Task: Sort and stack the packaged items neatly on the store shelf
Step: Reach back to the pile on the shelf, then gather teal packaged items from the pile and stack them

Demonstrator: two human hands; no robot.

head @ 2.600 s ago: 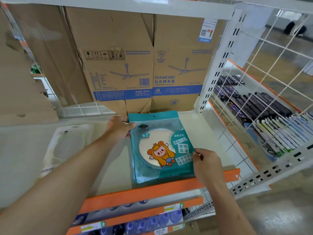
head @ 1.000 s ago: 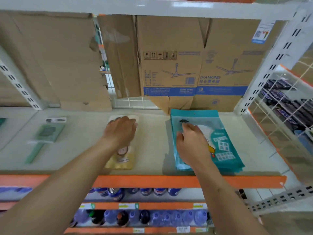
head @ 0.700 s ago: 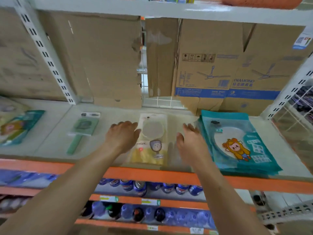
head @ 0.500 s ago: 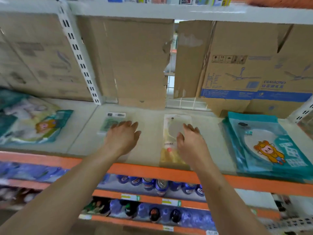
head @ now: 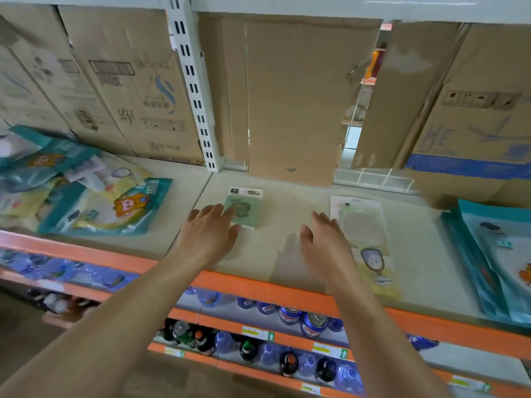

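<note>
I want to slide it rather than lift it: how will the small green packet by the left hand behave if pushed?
The green packet lies flat and thin on the smooth shelf, so it probably slides, not rolls or tips. Its small size suggests it is light; lifted by one edge it may flop.

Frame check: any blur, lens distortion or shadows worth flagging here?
Head view: motion blur smears the teal packets at left; the wide-angle lens tilts the white upright; the left hand and right hand are fairly sharp, with a soft shadow on the shelf between them.
</note>
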